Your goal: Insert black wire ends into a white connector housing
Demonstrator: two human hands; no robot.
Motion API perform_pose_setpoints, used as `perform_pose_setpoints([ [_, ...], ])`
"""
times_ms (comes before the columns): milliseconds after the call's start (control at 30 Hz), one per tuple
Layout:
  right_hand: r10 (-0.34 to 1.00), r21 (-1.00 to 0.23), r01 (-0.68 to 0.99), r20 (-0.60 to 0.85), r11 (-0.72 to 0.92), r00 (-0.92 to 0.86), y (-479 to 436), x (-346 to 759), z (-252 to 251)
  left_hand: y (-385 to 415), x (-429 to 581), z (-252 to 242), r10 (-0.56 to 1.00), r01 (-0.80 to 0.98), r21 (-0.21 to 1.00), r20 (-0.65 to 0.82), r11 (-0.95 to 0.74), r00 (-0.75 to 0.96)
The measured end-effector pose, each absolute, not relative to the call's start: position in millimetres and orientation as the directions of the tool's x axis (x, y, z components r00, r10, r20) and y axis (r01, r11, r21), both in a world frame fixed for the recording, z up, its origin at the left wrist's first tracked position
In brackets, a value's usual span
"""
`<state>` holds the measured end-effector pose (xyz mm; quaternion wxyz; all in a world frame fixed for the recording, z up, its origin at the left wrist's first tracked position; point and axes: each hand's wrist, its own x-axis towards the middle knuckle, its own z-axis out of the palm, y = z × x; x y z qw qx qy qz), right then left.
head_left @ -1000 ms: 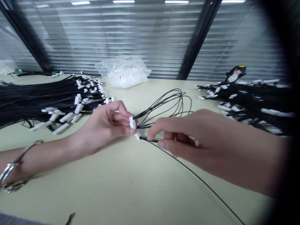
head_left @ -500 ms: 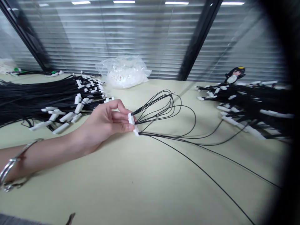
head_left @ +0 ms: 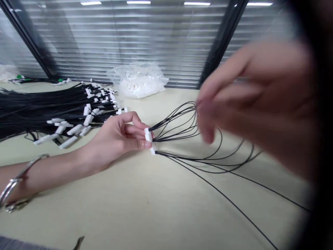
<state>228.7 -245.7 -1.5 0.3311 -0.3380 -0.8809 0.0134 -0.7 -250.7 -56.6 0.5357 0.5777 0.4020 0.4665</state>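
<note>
Head view: white connector upright, wires rightward.

By my left hand the plug is white, its wires black, the counter pale yellow-green.

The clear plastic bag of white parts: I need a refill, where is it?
The clear plastic bag sits at the table's far edge by the blinds, centre-left, just right of the black wire pile.

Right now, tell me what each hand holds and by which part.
The left hand pinches the white connector by its sides, black wires fanning out from it. The right hand is blurred above the wire loops; whether it holds anything cannot be told.
</note>
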Motion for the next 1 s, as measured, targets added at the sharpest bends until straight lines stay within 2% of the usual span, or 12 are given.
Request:
perform_pose_setpoints([
  [33, 0.59, -0.266, 0.558, 0.595, 0.786, -0.546, -253, 227, -4, -251, 0, -56, 0.965, -0.039, 0.994, 0.11, -0.103, 0.24],
  [100, 0.589, -0.272, 0.539, 0.542, 0.797, -0.599, -260, 222, -13, -252, 1, -55, 0.964, -0.037, 0.994, 0.107, -0.101, 0.242],
  [233, 0.588, -0.203, 0.57, 0.478, 0.796, -0.652, -254, 213, -31, -252, 2, -52, 0.961, -0.028, 0.994, 0.113, -0.109, 0.252],
  [400, 0.573, -0.111, 0.612, 0.512, 0.783, -0.64, -251, 211, -39, -252, 2, -52, 0.952, -0.034, 0.991, 0.135, -0.131, 0.276],
  [600, 0.596, -0.134, 0.618, 0.479, 0.775, -0.644, -250, 211, -39, -257, 1, -52, 0.935, -0.017, 0.989, 0.143, -0.145, 0.324],
  [733, 0.552, -0.113, 0.584, 0.511, 0.803, -0.659, -250, 212, -40, -256, 1, -51, 0.939, -0.005, 0.989, 0.14, -0.145, 0.314],
  [867, 0.463, -0.02, 0.54, 0.541, 0.842, -0.702, -251, 215, -43, -254, 0, -52, 0.941, -0.003, 0.988, 0.15, -0.156, 0.304],
  [1000, 0.333, 0.143, 0.491, 0.573, 0.859, -0.749, -250, 215, -45, -253, 0, -53, 0.94, 0.027, 0.985, 0.152, -0.168, 0.305],
])
